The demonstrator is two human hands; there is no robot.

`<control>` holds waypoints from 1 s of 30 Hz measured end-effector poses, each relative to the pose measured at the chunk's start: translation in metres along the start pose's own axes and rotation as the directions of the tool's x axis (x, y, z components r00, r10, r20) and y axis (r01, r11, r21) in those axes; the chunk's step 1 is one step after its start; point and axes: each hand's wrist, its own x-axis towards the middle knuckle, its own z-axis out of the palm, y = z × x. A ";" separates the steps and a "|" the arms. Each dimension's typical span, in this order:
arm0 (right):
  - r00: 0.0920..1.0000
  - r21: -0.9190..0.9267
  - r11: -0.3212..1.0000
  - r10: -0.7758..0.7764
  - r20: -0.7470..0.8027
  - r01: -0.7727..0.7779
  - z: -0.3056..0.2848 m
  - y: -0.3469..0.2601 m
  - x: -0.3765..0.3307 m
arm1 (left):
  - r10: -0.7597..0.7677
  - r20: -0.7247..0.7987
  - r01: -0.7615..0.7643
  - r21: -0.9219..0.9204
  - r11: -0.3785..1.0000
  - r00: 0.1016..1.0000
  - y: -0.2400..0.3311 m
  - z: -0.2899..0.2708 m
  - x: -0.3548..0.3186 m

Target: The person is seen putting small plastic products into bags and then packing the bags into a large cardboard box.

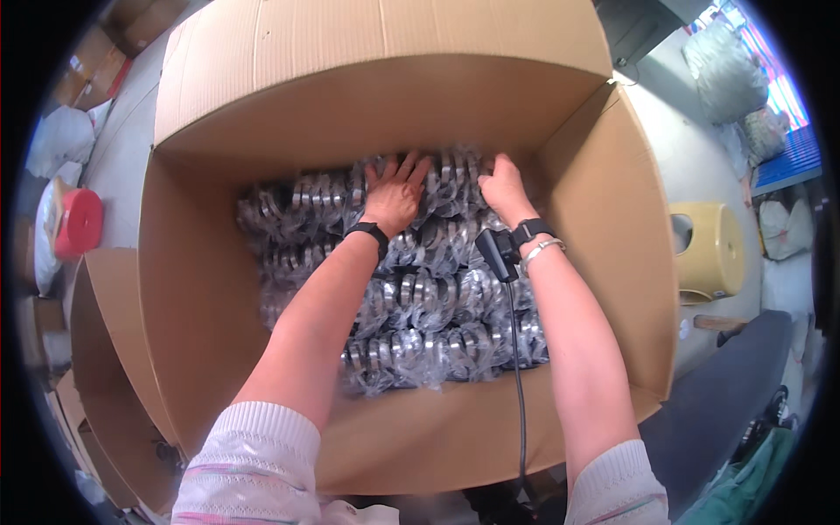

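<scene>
Rows of shiny metal rings in clear plastic wrap [411,293] fill the bottom of a large open cardboard box [604,262]. Spread over the far row, my left hand [394,194] rests its fingers on the wrapped rings. At the right end of that same row, my right hand [506,188] is closed, thumb up, against the plastic; what lies inside its curled fingers is hidden. A black wristband [372,234] circles my left wrist. My right wrist carries a silver bracelet [542,249] and a small black device [497,254] with a cable hanging down into the box.
The box's far flap [385,31] is folded outward. Outside to the right stands a yellow plastic stool [713,249], with stuffed sacks [724,70] behind it. A red stool [80,223] and another open cardboard box [118,376] are at the left.
</scene>
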 end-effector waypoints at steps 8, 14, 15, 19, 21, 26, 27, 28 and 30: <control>0.998 0.657 0.753 -0.051 0.026 0.021 -0.165 -0.108 -0.085 | -0.028 0.165 0.044 -0.098 0.994 0.986 0.004 -0.012 0.008; 0.973 0.813 0.552 -0.220 -0.072 0.185 -0.181 -0.203 -0.139 | -0.121 0.040 0.127 -0.200 0.972 0.992 0.018 -0.097 -0.006; 0.968 0.821 0.530 -0.228 -0.106 0.214 -0.194 -0.220 -0.153 | -0.057 -0.106 0.027 -0.272 0.962 0.993 0.032 -0.105 0.000; 0.906 0.717 0.571 -0.362 -0.217 0.400 -0.241 -0.282 -0.202 | 0.096 -0.123 -0.154 -0.695 0.702 0.988 0.050 -0.116 0.014; 0.810 0.576 0.570 -0.411 -0.418 0.586 -0.250 -0.305 -0.217 | 0.200 0.030 -0.029 -0.959 0.283 0.979 0.060 -0.146 -0.004; 0.868 0.755 0.428 -0.236 -0.437 0.496 -0.316 -0.314 -0.321 | 0.234 -0.065 -0.048 -0.996 -0.074 0.970 0.189 -0.314 -0.085; 0.823 0.748 0.344 -0.218 -0.525 0.568 -0.319 -0.303 -0.336 | 0.326 -0.099 -0.073 -0.993 -0.090 0.940 0.206 -0.323 -0.094; 0.806 0.747 0.301 -0.202 -0.557 0.592 -0.325 -0.296 -0.361 | 0.396 -0.130 -0.095 -0.990 -0.106 0.909 0.218 -0.334 -0.106; 0.788 0.739 0.279 -0.153 -0.597 0.614 -0.337 -0.279 -0.421 | 0.476 -0.189 -0.195 -0.980 -0.036 0.859 0.243 -0.358 -0.133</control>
